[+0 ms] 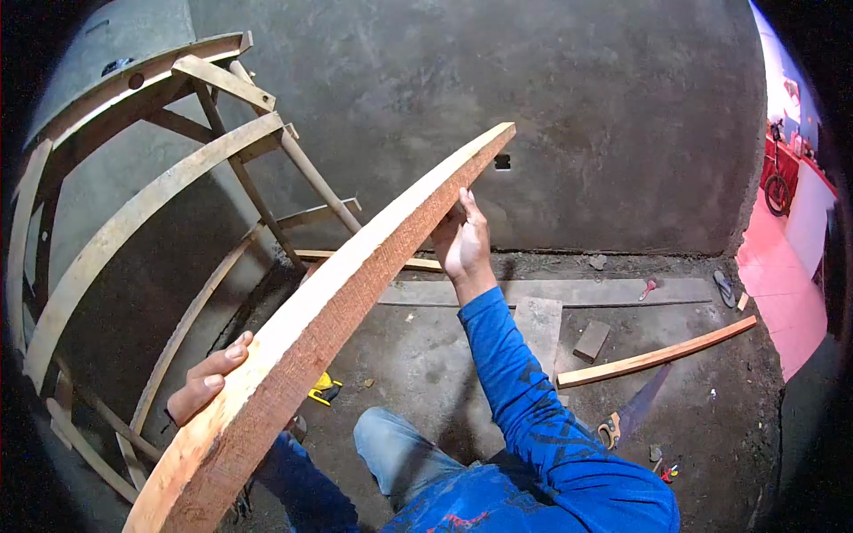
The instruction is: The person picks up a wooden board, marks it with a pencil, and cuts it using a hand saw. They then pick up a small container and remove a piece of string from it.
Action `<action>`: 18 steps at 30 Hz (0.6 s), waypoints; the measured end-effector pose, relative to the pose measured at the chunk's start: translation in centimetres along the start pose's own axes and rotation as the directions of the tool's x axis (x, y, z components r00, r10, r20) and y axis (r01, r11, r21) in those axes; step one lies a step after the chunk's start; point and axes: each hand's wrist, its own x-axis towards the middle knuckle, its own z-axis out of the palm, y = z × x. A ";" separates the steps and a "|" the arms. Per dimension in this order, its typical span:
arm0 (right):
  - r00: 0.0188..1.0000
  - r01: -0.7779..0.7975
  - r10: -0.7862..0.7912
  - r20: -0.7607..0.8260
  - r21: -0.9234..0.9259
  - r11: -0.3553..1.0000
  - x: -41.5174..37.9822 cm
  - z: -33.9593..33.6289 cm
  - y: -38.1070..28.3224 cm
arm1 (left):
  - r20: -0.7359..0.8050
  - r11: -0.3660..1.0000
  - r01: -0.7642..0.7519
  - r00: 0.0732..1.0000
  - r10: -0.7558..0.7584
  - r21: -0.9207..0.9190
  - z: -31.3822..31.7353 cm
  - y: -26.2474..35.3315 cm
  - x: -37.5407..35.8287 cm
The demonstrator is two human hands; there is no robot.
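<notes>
A long, thick curved wooden plank [329,315] is held up across the middle of the head view, rising from the lower left to the upper centre. My left hand [211,377] grips its lower part, with fingertips showing over the pale upper edge; the rest of that hand is hidden behind the wood. Farther up, my right hand [464,240] is closed on the rough reddish side, its thumb pointing up and most of its fingers hidden behind the plank. The far end is raised in front of the grey wall.
A curved wooden frame [133,222] stands at the left. On the floor lie a curved wood strip [657,352], a handsaw [635,413], a block [591,340], a long board [586,291], a yellow tool [326,389] and a sandal [725,290].
</notes>
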 end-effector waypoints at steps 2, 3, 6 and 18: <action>1.000 0.009 -0.010 0.019 0.024 1.000 0.6 -0.3 0.0 | 0.142 0.999 0.047 0.989 -0.047 0.006 -1.1 0.4 0.7; 1.000 0.012 -0.013 0.010 0.012 1.000 0.7 -0.5 0.0 | 0.169 0.996 0.075 0.983 -0.068 -0.038 -1.2 0.4 0.7; 0.999 0.019 -0.019 -0.026 0.009 1.000 0.6 -0.6 -0.4 | 0.189 0.985 0.160 0.971 -0.145 -0.066 -2.2 0.6 -0.6; 0.994 0.103 -0.105 -0.044 -0.036 0.994 -0.8 -1.8 -2.6 | -0.048 0.988 0.081 0.995 -0.088 -0.129 0.9 -1.8 -0.5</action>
